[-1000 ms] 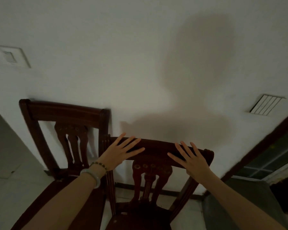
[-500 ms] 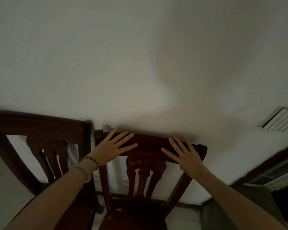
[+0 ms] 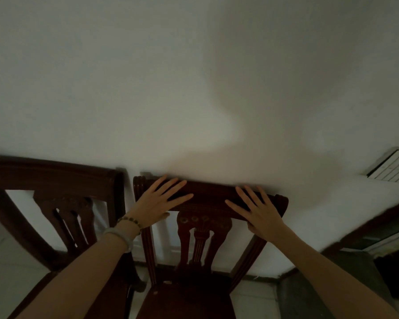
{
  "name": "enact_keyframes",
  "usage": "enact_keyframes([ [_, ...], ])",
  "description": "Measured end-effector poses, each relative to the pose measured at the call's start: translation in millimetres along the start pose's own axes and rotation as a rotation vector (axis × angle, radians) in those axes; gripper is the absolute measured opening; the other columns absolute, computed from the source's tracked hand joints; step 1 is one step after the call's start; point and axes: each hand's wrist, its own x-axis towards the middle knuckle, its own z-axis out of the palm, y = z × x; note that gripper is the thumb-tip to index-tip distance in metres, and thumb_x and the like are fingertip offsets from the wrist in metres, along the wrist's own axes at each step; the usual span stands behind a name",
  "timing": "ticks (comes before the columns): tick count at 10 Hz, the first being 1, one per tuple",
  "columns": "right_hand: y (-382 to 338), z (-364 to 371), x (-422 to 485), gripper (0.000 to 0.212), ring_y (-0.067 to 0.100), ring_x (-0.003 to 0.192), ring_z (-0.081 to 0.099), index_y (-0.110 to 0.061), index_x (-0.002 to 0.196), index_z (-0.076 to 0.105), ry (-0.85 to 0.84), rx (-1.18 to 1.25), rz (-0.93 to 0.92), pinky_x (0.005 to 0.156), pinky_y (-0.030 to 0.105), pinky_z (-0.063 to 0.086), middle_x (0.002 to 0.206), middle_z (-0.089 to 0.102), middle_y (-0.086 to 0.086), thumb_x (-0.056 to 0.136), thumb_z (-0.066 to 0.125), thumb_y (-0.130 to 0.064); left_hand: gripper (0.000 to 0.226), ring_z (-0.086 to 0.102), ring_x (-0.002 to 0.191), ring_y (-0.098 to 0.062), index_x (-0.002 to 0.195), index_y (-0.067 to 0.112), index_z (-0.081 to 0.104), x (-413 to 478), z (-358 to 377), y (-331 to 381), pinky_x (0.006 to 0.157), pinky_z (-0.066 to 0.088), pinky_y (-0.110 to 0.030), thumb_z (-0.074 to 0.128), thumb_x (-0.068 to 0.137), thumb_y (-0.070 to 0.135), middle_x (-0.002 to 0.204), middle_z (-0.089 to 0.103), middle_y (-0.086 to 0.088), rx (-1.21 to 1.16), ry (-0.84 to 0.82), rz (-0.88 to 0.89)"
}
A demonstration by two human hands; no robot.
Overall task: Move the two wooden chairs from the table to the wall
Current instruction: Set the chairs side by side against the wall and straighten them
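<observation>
Two dark wooden chairs stand side by side, backs against the white wall (image 3: pixel 148 88). The left chair (image 3: pixel 55 178) is untouched. Both of my hands lie on the top rail of the right chair (image 3: pixel 212 194). My left hand (image 3: pixel 157 203), with a bead bracelet and a pale bangle at the wrist, lies flat on the rail's left end, fingers spread. My right hand (image 3: pixel 258 210) lies flat on the right end, fingers spread. Both thumbs sit at the rail's near edge. Neither hand is closed around the rail.
A white slatted vent (image 3: pixel 392 168) is set in the wall at the right. Below it runs a dark door frame (image 3: pixel 378 224) with a dim opening. A pale tiled floor (image 3: pixel 7 261) shows at the lower left, and a dark skirting board runs along the wall.
The view has moved closer to the wall and the chairs look larger. The right chair's top rail now sits nearer the wall. My hands have stayed flat on it.
</observation>
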Motion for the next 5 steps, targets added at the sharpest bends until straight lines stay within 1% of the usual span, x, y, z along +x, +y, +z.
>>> enact_keyframes([
  [1, -2.9, -10.8, -0.7, 0.083, 0.036, 0.137, 0.031, -0.025, 0.143, 0.030, 0.111, 0.387, 0.152, 0.112, 0.050, 0.018, 0.148, 0.035, 0.015, 0.072, 0.074, -0.032, 0.098, 0.034, 0.137, -0.030, 0.149, 0.017, 0.014, 0.2, -8.9, 2.4, 0.113, 0.021, -0.048, 0.064, 0.076, 0.058, 0.151, 0.030, -0.014, -0.119, 0.035, -0.054],
  [2, -11.5, -35.8, 4.1, 0.069, 0.021, 0.142, 0.017, -0.026, 0.140, 0.036, 0.189, 1.010, 0.519, 0.112, 0.033, 0.014, 0.152, 0.027, 0.009, 0.081, 0.071, -0.028, 0.088, 0.026, 0.140, -0.030, 0.148, 0.012, 0.018, -6.6, -30.0, 9.4, 0.116, 0.014, -0.045, 0.052, 0.083, 0.061, 0.152, 0.027, -0.015, -0.402, 0.119, -0.248],
  [3, -22.5, -75.5, 8.5, 0.080, -0.001, 0.139, 0.003, -0.045, 0.143, 0.020, 0.239, 1.324, 0.713, 0.109, 0.027, 0.013, 0.157, 0.008, -0.011, 0.076, 0.064, -0.054, 0.089, -0.001, 0.145, -0.022, 0.149, 0.014, 0.016, -26.7, -54.5, 21.8, 0.118, -0.001, -0.038, 0.040, 0.083, 0.068, 0.157, 0.007, -0.006, -0.678, 0.201, -0.536],
  [4, -51.6, -127.9, 18.2, 0.094, -0.007, 0.137, -0.002, -0.050, 0.143, 0.005, 0.303, 1.469, 0.643, 0.108, 0.026, 0.009, 0.156, -0.004, -0.018, 0.068, 0.059, -0.069, 0.094, -0.012, 0.143, -0.015, 0.150, 0.018, 0.007, -63.4, -96.4, 27.6, 0.117, -0.006, -0.038, 0.033, 0.080, 0.075, 0.156, -0.004, 0.004, -0.888, 0.306, -0.787],
  [5, -79.8, -178.2, 28.9, 0.094, -0.008, 0.138, 0.000, -0.051, 0.142, 0.004, 0.411, 1.535, 0.489, 0.108, 0.023, 0.010, 0.155, -0.003, -0.022, 0.069, 0.058, -0.073, 0.090, -0.013, 0.143, -0.007, 0.149, 0.023, 0.000, -102.1, -144.6, 41.2, 0.118, 0.001, -0.047, 0.041, 0.082, 0.067, 0.153, -0.009, 0.020, -1.091, 0.488, -0.871],
])
